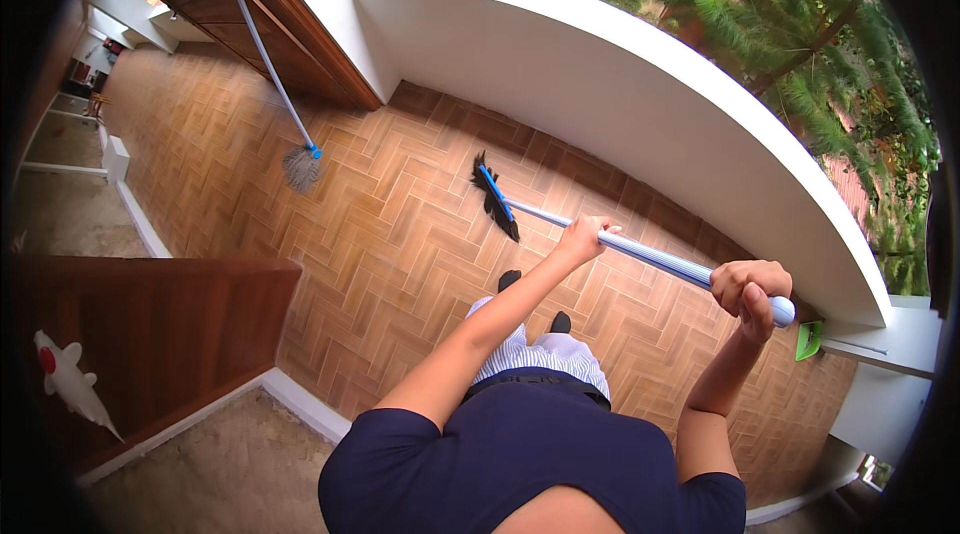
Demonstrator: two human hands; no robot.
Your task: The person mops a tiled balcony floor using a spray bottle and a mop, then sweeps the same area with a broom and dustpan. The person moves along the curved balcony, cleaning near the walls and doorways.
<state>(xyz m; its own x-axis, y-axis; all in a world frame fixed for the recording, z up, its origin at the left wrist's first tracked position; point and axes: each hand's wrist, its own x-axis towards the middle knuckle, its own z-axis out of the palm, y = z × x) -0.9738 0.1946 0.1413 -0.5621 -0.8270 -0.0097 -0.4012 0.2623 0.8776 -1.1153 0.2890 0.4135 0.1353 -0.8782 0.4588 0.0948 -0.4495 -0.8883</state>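
A broom with a light-blue ribbed handle [660,256] slants across the view in front of me. My left hand [587,240] grips the handle partway along, towards the broom head. Near the rounded top end, my right hand [750,292] is closed around it. The blue broom head with dark bristles [496,198] rests on the wood-look herringbone floor [405,234], ahead of my feet. A string mop [302,168] with a blue socket leans on a brown wooden panel to the upper left.
A low curved white wall [585,46] runs along the far side, with foliage beyond. A green dustpan [808,340] lies at the right near the wall. At lower left stands a brown wooden panel [187,316] bearing a white fish figure [71,380].
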